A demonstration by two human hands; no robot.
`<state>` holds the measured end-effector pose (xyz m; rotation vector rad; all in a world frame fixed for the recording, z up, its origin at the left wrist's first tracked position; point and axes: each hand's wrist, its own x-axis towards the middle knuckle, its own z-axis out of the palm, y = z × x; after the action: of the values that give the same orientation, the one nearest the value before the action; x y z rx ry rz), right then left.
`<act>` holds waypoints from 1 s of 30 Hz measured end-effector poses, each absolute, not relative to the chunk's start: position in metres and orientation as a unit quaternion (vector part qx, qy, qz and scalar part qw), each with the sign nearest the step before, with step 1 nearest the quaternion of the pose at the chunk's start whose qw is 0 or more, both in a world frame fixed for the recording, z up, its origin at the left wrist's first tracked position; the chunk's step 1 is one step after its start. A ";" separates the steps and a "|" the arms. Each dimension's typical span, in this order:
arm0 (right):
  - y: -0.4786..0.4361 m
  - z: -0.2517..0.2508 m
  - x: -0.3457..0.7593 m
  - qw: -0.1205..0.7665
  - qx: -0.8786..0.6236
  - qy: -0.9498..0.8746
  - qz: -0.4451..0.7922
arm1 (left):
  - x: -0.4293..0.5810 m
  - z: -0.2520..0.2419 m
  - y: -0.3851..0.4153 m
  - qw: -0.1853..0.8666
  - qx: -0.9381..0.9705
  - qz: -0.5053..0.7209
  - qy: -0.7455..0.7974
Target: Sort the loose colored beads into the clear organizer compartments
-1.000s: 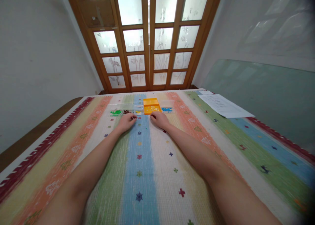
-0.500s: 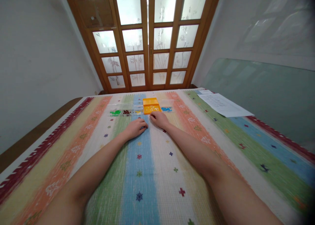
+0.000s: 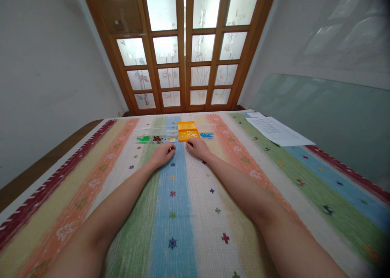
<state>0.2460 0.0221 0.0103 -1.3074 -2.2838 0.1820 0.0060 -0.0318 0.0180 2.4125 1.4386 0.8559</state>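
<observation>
Box, rectangular, orange plastic, lid open

Contents: small white pieces. Location: straight ahead of the right hand, the nearer hand, at its near edge; contact cannot be told. Opened length appears to run away from the person. Right fingers: curled inward; hold, if any, hidden. Left hand: nearer side and left of box, thumb and fingers bent close together; any small piece between them cannot be told. Flanking, in clear plastic boxes: green, red-brown and yellow pieces left; blue pieces right.

Two bare hands, bare wrists, smooth bare forearms widening toward uncovered elbows
</observation>
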 end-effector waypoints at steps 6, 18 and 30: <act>0.023 0.010 0.247 0.249 -0.475 -0.841 0.066 | -0.025 0.004 -0.004 0.210 0.672 0.440 0.557; 0.023 0.010 0.247 0.246 -0.479 -0.840 0.069 | -0.097 -0.005 0.028 0.312 0.348 0.660 0.588; 0.025 0.007 0.248 0.260 -0.468 -0.842 0.069 | -0.108 -0.001 0.026 0.314 0.324 0.664 0.596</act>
<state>0.2475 0.0248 0.0071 -1.2684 -2.2800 0.1880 -0.1084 0.0257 -0.0005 0.8539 1.5712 1.7504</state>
